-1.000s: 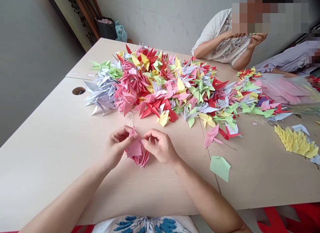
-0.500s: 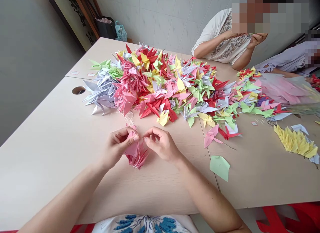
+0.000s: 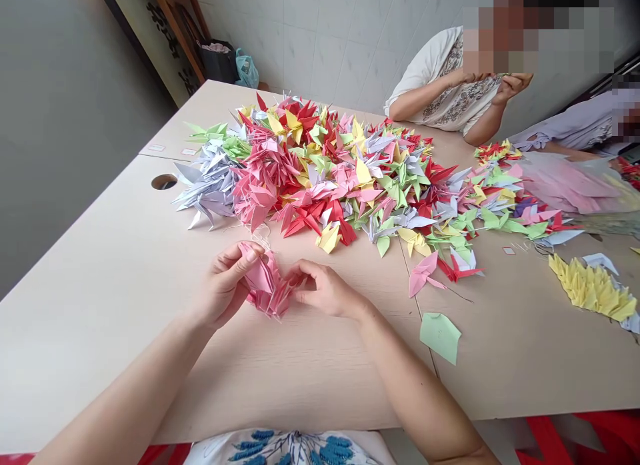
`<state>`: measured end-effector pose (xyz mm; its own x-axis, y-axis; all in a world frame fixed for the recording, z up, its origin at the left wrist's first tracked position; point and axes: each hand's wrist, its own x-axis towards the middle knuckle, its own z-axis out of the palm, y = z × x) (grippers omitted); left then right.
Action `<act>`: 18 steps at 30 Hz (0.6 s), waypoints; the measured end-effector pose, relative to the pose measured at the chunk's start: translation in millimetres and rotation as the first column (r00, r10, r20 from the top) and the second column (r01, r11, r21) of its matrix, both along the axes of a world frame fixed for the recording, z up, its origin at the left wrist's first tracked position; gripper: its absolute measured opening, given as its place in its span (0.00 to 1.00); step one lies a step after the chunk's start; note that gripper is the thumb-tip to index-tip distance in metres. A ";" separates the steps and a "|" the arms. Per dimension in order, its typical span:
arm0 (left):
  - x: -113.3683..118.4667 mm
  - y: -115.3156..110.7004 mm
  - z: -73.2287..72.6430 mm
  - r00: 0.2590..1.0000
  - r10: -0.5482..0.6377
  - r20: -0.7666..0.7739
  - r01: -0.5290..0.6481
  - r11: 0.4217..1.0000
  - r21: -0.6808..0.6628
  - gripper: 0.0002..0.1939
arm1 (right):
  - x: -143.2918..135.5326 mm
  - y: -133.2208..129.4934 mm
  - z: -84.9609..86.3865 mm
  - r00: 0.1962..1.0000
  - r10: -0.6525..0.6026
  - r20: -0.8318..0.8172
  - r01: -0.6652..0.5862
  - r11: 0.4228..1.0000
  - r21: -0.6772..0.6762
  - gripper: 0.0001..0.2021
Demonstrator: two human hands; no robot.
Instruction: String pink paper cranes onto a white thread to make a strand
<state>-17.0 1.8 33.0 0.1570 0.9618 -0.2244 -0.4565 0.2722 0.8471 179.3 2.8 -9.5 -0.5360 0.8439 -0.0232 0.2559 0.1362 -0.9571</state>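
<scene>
The pink paper bundle [image 3: 273, 298] is just below and left of the frame's centre, between the 2 hands; the left hand [image 3: 225, 282] pinches its upper folded part between thumb and fingers; the right hand [image 3: 327, 288] has its fingers curled at the bundle's right side, though I cannot tell whether they grip anything; it should be light, crisp and easily creased, best held by thick folds, not thin tips; the multicoloured pile [image 3: 345, 165] limits room above; the worktop [image 3: 125, 305] offers space at left, its near edge crossing the frame's bottom.
</scene>
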 end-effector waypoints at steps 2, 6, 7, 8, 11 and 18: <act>-0.5 0.3 0.1 1.000 0.004 -0.003 -0.004 1.000 -0.021 0.13 | 2.0 2.3 1.9 0.999 0.007 -0.037 -0.009 0.997 -0.074 0.09; -0.7 2.0 -1.4 0.999 0.029 -0.026 -0.030 0.999 -0.032 0.13 | 8.3 4.7 9.7 0.999 -0.033 -0.011 0.033 0.999 0.017 0.03; -0.3 2.3 -1.7 0.999 0.035 -0.031 -0.035 0.999 -0.022 0.13 | 9.5 4.7 11.6 0.998 -0.042 -0.041 0.043 0.999 0.026 0.02; 0.1 2.4 -1.8 0.999 0.034 -0.036 -0.035 0.999 -0.008 0.14 | 10.2 4.4 13.3 0.995 -0.038 -0.093 0.038 0.999 0.005 0.02; 1.3 0.4 -1.5 0.997 -0.023 -0.068 0.026 0.999 0.038 0.16 | 9.2 2.4 17.3 0.954 -0.006 -0.298 -0.048 0.984 -0.172 0.05; 0.4 -3.9 -0.8 0.948 -0.292 -0.127 0.311 0.934 0.176 0.17 | 9.2 -0.3 26.5 0.891 -0.121 -0.438 0.045 0.983 -0.179 0.09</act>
<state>-16.6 -2.1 32.2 0.4332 0.8986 -0.0694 -0.2915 0.2126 0.9327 188.5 2.5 17.0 -0.4497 0.8909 0.0633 -0.1989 -0.0308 -0.9795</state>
